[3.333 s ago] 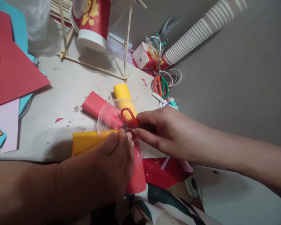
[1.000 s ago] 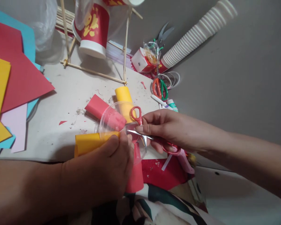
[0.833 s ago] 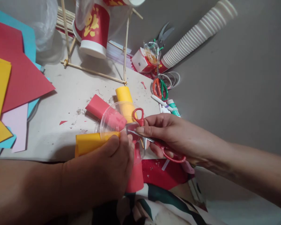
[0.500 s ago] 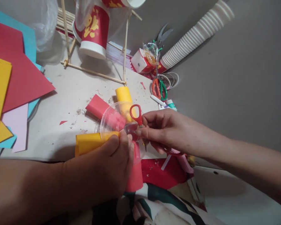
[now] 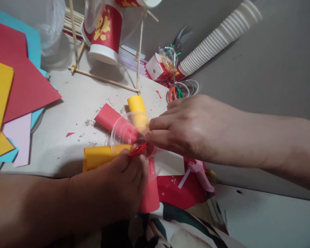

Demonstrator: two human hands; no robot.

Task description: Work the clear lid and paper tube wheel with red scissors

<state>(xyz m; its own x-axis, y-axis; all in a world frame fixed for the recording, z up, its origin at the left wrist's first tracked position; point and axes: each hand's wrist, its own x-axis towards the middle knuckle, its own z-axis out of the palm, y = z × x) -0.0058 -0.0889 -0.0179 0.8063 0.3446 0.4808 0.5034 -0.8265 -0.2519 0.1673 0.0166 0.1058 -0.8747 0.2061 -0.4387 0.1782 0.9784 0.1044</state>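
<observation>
A clear round plastic cup or lid (image 5: 120, 132) has rolled paper tubes fanned around it: a yellow one (image 5: 96, 156) at left, a red one (image 5: 107, 119), another yellow one (image 5: 136, 105) at the back, and a red one (image 5: 150, 193) in front. My left hand (image 5: 126, 182) is closed on the plastic piece at its near side, beside the left yellow tube. Over its fingertips lies a red handle loop of the scissors (image 5: 138, 150). Reaching across from the right, my right hand (image 5: 181, 129) pinches the scissors above the centre; its fingers hide the blades.
Coloured paper sheets (image 5: 28, 89) lie at left. Behind stands a wooden stick frame (image 5: 105, 81) with red paper cups (image 5: 105, 32). A stack of white cups (image 5: 219, 38) leans at the right, near orange-and-green scissors (image 5: 173, 93). A pink glue gun (image 5: 200, 174) is by the table edge.
My right hand has turned over, palm down, and moved left over the plastic piece. The scissors' red loop has swung down onto my left fingertips. My left hand stays in place.
</observation>
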